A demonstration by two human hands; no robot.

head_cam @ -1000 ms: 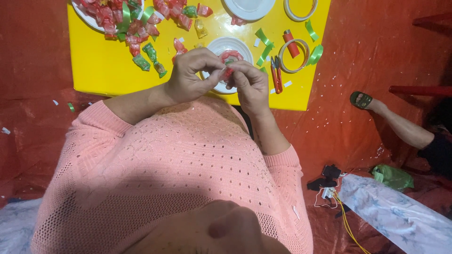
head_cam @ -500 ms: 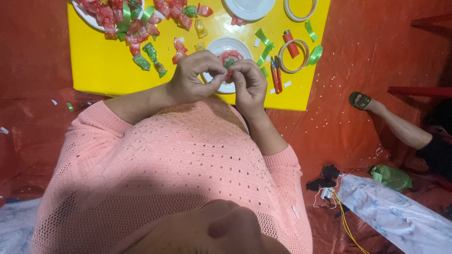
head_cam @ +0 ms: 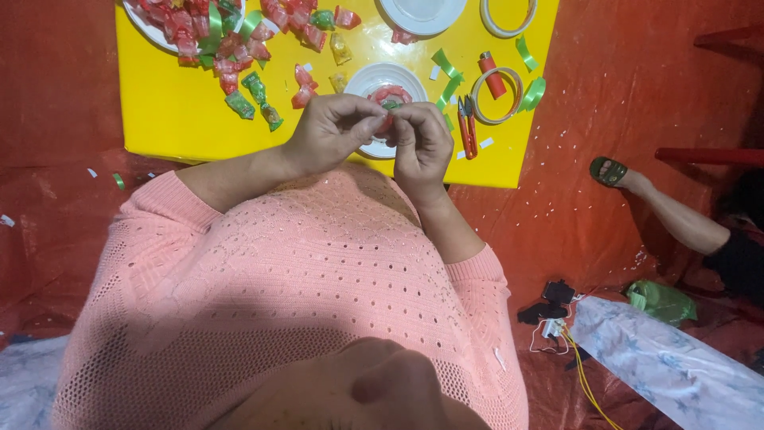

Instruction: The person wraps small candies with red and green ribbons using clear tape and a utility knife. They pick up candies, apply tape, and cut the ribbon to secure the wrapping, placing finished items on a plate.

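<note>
I'm mid-wrap: my left hand [head_cam: 330, 131] and right hand [head_cam: 422, 143] pinch a small red candy [head_cam: 387, 123] between fingertips, above the white plate [head_cam: 362, 80] at the frame's upper middle. Next, I judge, comes a firm twist without dropping it.

Single head-worn camera looks steeply down over the wearer's chest, close to both hands, facing the yellow tabletop [head_cam: 183, 119] at the frame's top edge.
</note>
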